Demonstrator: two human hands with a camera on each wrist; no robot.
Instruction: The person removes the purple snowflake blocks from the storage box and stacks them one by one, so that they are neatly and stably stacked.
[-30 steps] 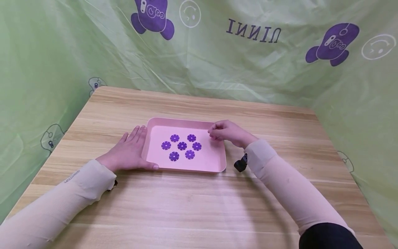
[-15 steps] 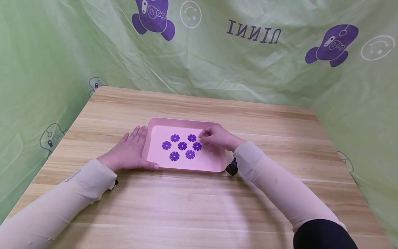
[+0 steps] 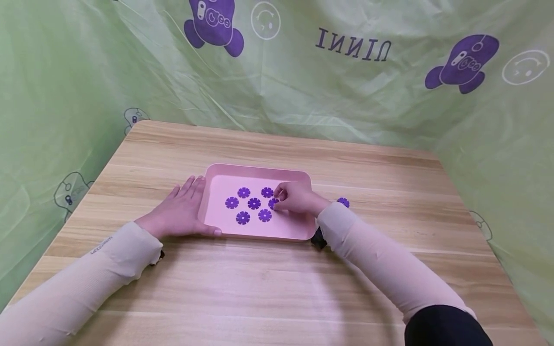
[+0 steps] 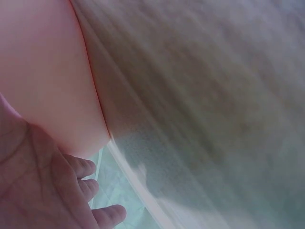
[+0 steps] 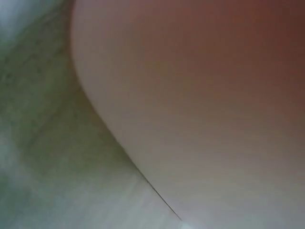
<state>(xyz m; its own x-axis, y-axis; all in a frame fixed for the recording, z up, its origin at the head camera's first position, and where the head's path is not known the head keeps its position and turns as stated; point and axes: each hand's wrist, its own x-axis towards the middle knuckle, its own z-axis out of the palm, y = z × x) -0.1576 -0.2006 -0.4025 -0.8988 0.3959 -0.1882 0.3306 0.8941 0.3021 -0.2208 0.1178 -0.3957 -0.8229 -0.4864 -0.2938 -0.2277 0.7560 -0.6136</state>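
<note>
In the head view a pink tray lies on the table, holding several purple notched building discs, one in the middle and the others around it. My left hand is spread flat against the tray's left wall, its thumb on the near rim. Over the tray's right half, my right hand has its thumb and bent fingertips at the rightmost disc, partly covering it. Whether they pinch it cannot be made out. In the left wrist view, the palm rests beside the pink tray wall.
Another purple disc lies on the wooden table, right of the tray and beyond the right wrist. A green printed curtain hangs behind the table and along its sides. The right wrist view is blurred, mostly a pale pink surface.
My right hand has moved left from the tray's right edge to the rightmost disc. The disc on the table has come into sight beyond the wrist. The left hand has stayed put.
</note>
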